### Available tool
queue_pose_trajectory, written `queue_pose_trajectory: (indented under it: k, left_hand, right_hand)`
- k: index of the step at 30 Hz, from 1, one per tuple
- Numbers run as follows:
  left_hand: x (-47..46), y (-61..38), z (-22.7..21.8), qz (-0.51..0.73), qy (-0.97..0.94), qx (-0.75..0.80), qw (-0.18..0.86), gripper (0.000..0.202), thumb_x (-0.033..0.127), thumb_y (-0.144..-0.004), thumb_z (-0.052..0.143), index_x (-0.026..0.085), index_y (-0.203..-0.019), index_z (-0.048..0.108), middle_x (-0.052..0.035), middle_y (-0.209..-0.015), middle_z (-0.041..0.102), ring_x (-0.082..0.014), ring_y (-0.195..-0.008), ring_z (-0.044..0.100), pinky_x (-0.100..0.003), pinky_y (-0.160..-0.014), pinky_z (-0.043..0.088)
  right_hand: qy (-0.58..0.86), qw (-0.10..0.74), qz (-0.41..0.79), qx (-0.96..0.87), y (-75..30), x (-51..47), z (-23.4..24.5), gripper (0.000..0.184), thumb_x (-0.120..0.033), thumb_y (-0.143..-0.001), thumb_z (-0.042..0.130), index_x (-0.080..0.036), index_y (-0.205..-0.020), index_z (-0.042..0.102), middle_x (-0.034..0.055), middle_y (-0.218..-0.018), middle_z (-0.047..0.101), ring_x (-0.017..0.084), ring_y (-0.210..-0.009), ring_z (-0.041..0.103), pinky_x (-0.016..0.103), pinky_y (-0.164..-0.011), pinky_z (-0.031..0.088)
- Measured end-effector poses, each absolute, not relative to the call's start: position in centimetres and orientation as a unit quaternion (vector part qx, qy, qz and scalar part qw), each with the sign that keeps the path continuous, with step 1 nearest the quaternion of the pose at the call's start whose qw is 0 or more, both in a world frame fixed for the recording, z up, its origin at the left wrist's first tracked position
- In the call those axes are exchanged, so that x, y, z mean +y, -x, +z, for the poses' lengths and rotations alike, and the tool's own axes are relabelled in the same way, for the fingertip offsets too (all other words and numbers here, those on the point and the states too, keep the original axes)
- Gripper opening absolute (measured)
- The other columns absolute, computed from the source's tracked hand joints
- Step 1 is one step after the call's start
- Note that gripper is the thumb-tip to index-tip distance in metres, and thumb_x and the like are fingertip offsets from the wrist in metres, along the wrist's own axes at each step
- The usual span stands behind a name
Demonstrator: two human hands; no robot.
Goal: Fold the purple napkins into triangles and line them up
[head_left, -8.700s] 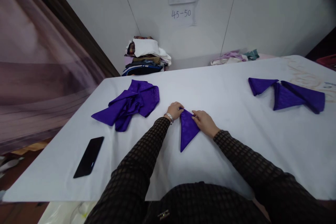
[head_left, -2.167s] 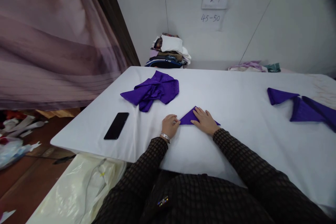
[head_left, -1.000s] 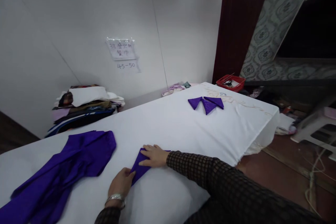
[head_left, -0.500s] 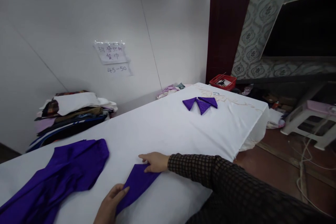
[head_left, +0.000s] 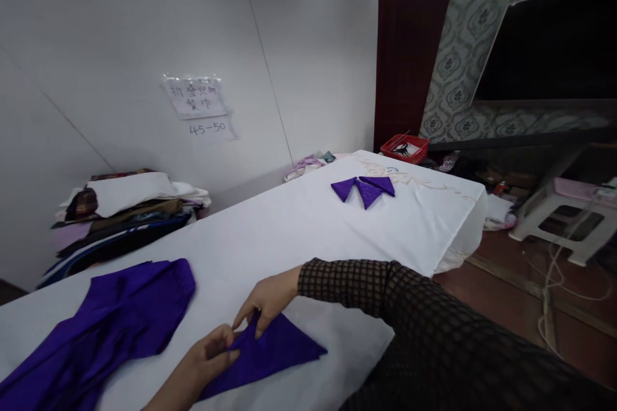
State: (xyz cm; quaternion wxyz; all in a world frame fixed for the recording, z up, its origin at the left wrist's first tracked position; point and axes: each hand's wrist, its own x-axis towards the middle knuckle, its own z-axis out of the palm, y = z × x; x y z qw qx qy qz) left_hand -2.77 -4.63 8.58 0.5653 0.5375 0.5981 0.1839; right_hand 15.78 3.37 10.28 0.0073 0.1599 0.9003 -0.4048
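Observation:
A purple cloth napkin (head_left: pixel 282 348), folded to a triangle with one point to the right, lies on the white tablecloth close in front of me. My left hand (head_left: pixel 212 353) pinches its left edge between thumb and fingers. Close beside it, my right hand (head_left: pixel 265 300) grips the napkin's upper corner, thumb on top; the fingertips of both hands almost meet. To the left spreads a heap of loose purple cloth (head_left: pixel 139 314), apart from my hands. Farther off on the table rest several folded purple triangles (head_left: pixel 369 192), set side by side.
A stack of folded clothes (head_left: pixel 130 218) stands at the left by the wall. A red basket (head_left: pixel 405 149) with scissors sits past the far end of the white-covered table (head_left: pixel 289 225). On the right are a plastic stool (head_left: pixel 569 212) and loose cables on the floor.
My right hand has moved left and down, from the napkin's far edge to its upper corner near my left hand. The napkin's right side now shows as a spread point.

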Motion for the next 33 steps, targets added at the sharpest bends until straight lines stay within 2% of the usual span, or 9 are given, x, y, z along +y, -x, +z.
queue_pose_trajectory:
  k: [3,7,13,16,18,21,24,28,33]
  left_hand:
    - [-3.6,2.4,10.1,0.174,-0.567,0.535,0.601,0.047,0.051,-0.047,0.077,0.020,-0.060,0.044,0.0082,-0.055,0.051,-0.0080,-0.053,0.040,-0.021,-0.052,0.030]
    - [-2.2,1.5,12.9,0.143,-0.581,0.517,0.612,0.041,0.047,-0.054,0.077,0.019,-0.066,0.050,0.0070,-0.056,0.055,-0.0077,-0.051,0.043,-0.020,-0.051,0.030]
    - [0.9,-0.5,16.0,0.255,-0.595,0.519,0.558,0.036,0.038,-0.055,0.079,0.017,-0.078,0.061,0.0029,-0.065,0.062,-0.0113,-0.060,0.054,-0.024,-0.060,0.041]
    - [2.3,-2.4,14.5,0.375,-0.519,0.510,0.574,0.042,0.039,-0.053,0.080,0.018,-0.084,0.060,0.0039,-0.066,0.061,-0.0117,-0.061,0.056,-0.025,-0.064,0.044]
    - [2.7,-4.2,12.6,0.410,-0.457,0.485,0.622,0.047,0.048,-0.057,0.077,0.019,-0.090,0.059,0.0030,-0.068,0.063,-0.0127,-0.063,0.058,-0.026,-0.065,0.045]
    - [2.0,-7.0,9.6,0.367,-0.404,0.435,0.716,0.056,0.066,-0.069,0.059,0.018,-0.097,0.061,-0.0032,-0.079,0.068,-0.0176,-0.073,0.063,-0.029,-0.068,0.047]
    - [0.6,-9.5,7.4,0.293,-0.396,0.379,0.783,0.063,0.070,-0.075,0.047,0.017,-0.107,0.061,-0.0084,-0.095,0.070,-0.0221,-0.089,0.064,-0.032,-0.076,0.047]
    - [-0.4,-12.2,6.1,0.270,-0.418,0.336,0.800,0.050,0.052,-0.076,0.061,0.016,-0.112,0.062,-0.0096,-0.104,0.069,-0.0221,-0.098,0.062,-0.032,-0.085,0.045]
    - [0.7,-14.9,4.9,0.309,-0.418,0.417,0.746,0.041,0.033,-0.063,0.078,0.012,-0.097,0.067,-0.0084,-0.088,0.072,-0.0170,-0.077,0.065,-0.029,-0.078,0.048]
  right_hand:
    - [-0.174,0.014,-0.449,0.877,-16.4,3.6,10.9,0.031,-0.014,-0.071,0.071,-0.010,-0.101,0.064,-0.0057,-0.068,0.063,0.009,-0.065,0.058,0.018,-0.066,0.042]
    - [-0.203,0.007,-0.576,0.792,-18.4,3.7,11.1,0.013,-0.013,-0.073,0.067,-0.011,-0.085,0.063,-0.0056,-0.068,0.064,0.010,-0.065,0.060,0.019,-0.067,0.044]
    - [-0.240,-0.119,-0.738,0.620,-22.2,3.9,10.3,0.022,-0.021,-0.063,0.075,-0.014,-0.079,0.062,-0.0050,-0.065,0.065,0.009,-0.055,0.059,0.022,-0.059,0.047]
    - [-0.245,-0.197,-0.773,0.551,-24.1,3.7,9.6,0.028,-0.024,-0.057,0.079,-0.013,-0.077,0.062,-0.0044,-0.063,0.065,0.008,-0.051,0.058,0.021,-0.059,0.047]
    - [-0.254,-0.230,-0.781,0.522,-25.5,3.3,9.0,0.030,-0.024,-0.055,0.080,-0.013,-0.078,0.063,-0.0032,-0.065,0.066,0.007,-0.051,0.058,0.021,-0.059,0.047]
    - [-0.269,-0.269,-0.779,0.499,-28.0,2.7,8.2,0.031,-0.023,-0.057,0.079,-0.012,-0.082,0.065,-0.0008,-0.071,0.069,0.008,-0.054,0.060,0.020,-0.059,0.048]
    - [-0.295,-0.328,-0.760,0.477,-30.8,2.3,7.6,0.027,-0.022,-0.061,0.077,-0.012,-0.084,0.065,0.0000,-0.072,0.069,0.010,-0.059,0.063,0.021,-0.063,0.049]
    - [-0.351,-0.392,-0.736,0.426,-34.1,2.7,6.6,0.022,-0.020,-0.065,0.075,-0.013,-0.082,0.064,0.0005,-0.071,0.069,0.010,-0.061,0.063,0.021,-0.062,0.050]
    - [-0.393,-0.410,-0.727,0.386,-36.2,3.2,5.1,0.019,-0.019,-0.067,0.074,-0.013,-0.082,0.063,0.0020,-0.069,0.069,0.011,-0.060,0.064,0.023,-0.063,0.051]
